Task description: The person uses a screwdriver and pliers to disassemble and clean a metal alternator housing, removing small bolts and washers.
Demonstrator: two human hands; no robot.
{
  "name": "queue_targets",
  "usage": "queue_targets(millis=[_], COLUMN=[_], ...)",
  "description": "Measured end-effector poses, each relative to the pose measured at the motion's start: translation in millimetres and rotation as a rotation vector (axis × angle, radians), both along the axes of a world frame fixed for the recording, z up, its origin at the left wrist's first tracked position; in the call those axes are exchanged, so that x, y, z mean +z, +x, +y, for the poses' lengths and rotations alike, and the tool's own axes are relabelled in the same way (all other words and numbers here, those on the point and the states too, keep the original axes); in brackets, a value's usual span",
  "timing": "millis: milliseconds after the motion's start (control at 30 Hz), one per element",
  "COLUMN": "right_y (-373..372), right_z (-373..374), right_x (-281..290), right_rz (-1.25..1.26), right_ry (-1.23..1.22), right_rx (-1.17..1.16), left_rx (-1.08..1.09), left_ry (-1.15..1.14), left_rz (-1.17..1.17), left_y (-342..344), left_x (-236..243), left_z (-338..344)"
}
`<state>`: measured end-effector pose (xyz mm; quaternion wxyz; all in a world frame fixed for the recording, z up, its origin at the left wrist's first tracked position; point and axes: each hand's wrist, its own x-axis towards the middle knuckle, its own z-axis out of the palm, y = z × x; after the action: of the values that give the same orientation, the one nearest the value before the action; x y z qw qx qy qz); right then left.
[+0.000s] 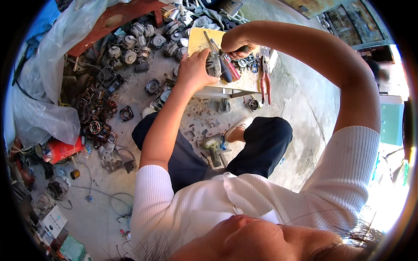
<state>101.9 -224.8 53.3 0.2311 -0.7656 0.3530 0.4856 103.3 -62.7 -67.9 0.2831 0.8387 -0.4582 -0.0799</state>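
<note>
My left hand point(194, 72) is closed around a small grey motor part point(213, 65), steadying it on the yellow-topped stool point(197, 40). My right hand point(235, 42) grips a screwdriver by its dark handle point(244, 49); the shaft points left toward the motor part. Whether its tip touches the part cannot be made out. Beside the part lie a screwdriver with a black handle point(226, 73) and another with a red handle point(235, 73). Red-handled pliers point(265, 81) rest at the stool's right edge, near several small dark round pieces point(251, 64).
Heaped motors point(129, 42) cover the floor at the far left, with copper-wound parts point(96, 104) nearer. A greenish power drill point(212, 148) lies between my legs. Plastic sheeting point(45, 91) hangs at the left; a loose cable point(93, 189) crosses the floor.
</note>
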Motion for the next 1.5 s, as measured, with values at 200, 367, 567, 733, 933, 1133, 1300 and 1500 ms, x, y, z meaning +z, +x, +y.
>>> queue_targets(millis=[200,367,567,733,933,1133,1300,1500], right_y=[-24.4,-74.4,-134.4,-135.2,-72.2,-46.8,-89.9,-150.8], right_z=[17.2,16.7,31.1,22.8,-32.6,-34.6,5.5,43.5], right_x=[-20.6,-42.7,-134.9,-97.9,-14.7,9.7,-30.1,-141.1], right_rz=[-0.078,-0.593,-1.314,-1.120,-0.560,-0.439,-0.717,-1.562], right_ry=[-0.290,-0.321,-0.387,-0.097,0.368,0.341,0.122,-0.388], right_rx=[0.948,0.380,0.146,-0.100,-0.463,-0.269,0.011,0.050], left_rx=[0.016,0.015,0.038,0.047,0.088,0.060,0.086,0.086], left_ry=[-0.037,-0.065,-0.075,-0.087,-0.063,-0.101,-0.105,-0.143], left_rz=[0.018,0.004,0.041,0.013,0.091,0.123,0.103,0.137], left_y=[-0.7,-1.3,-5.6,-5.0,-10.2,-11.2,-7.7,-13.3], left_x=[-1.3,1.1,7.8,1.9,5.3,4.8,-0.1,3.5], left_z=[-0.7,1.5,-0.1,0.7,1.7,3.2,9.7,-0.5])
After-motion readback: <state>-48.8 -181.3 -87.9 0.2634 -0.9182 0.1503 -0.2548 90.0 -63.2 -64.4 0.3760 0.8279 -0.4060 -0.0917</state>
